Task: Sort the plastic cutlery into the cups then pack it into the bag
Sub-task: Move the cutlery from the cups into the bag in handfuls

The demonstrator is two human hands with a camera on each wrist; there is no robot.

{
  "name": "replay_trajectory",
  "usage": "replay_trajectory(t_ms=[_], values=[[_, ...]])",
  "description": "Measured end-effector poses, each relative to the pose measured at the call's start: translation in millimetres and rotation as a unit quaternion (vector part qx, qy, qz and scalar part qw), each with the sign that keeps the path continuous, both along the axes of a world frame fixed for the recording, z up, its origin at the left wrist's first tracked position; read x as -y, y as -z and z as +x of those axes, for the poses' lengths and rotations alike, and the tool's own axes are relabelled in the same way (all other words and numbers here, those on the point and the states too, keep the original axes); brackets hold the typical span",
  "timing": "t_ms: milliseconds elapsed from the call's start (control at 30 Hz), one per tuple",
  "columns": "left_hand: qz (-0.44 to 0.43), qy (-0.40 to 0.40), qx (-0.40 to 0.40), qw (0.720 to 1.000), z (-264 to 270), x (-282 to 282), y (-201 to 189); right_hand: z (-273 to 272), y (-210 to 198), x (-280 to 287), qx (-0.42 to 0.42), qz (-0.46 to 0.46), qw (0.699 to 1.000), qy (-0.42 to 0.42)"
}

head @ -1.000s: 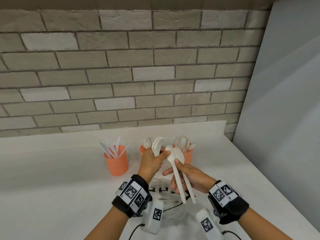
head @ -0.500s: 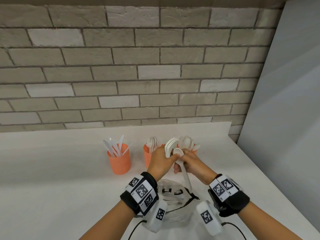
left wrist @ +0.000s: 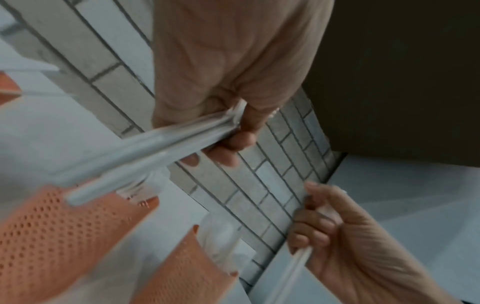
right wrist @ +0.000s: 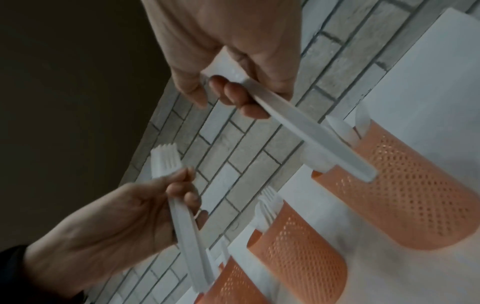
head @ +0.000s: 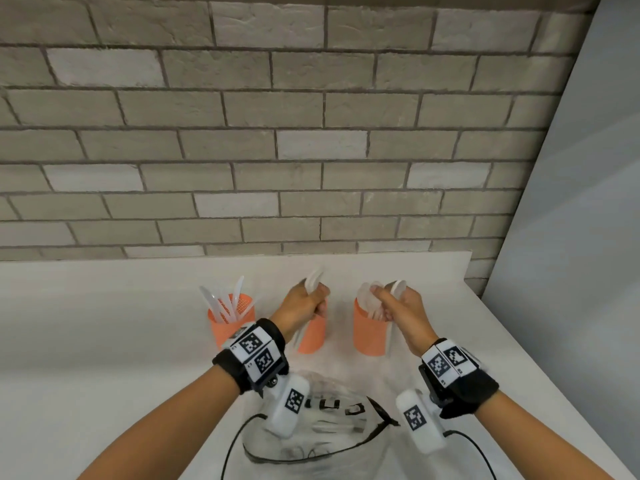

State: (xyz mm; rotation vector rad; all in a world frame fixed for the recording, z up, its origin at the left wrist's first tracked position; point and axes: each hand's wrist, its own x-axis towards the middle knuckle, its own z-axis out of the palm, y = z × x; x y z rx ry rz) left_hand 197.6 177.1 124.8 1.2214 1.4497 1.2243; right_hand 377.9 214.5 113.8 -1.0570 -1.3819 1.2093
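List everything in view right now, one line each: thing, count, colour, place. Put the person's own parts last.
cups: three, orange perforated, in a row on the table near the wall.
knives: several, white, standing in the left cup.
forks in cup: a few, white, in the middle cup.
spoons in cup: several, white, in the right cup.
forks in hand: a bunch, white, over the middle cup.
spoons in hand: count unclear, white, over the right cup.
bag: one, clear with black drawstring, on the table nearest the person.
table: one, white, against the brick wall.
panel: one, grey, at right.
wristbands: two, black with markers.
left hand: grips the forks.
right hand: grips the spoons.
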Motion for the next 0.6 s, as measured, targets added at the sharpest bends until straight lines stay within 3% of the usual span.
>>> replay_trajectory(t_ms=[100,300,500,600], values=[[0.061,-0.062,0.045,0.995,-20,-22,-8,0,-9,-28,-0.025,0.036,0.997,0.057],[0.148,-0.142,0.104,0.973,-42,-58,-5,-10,-3,-64,-0.068,0.050,0.994,0.076],[0.104,-0.160,0.098,0.977,-35,-72,28,-13,25,-75,-0.014,0.033,0.994,0.100],[0.076,-0.177,0.017,0.981,-33,-75,53,-11,44,-83,0.050,-0.004,0.995,0.086]])
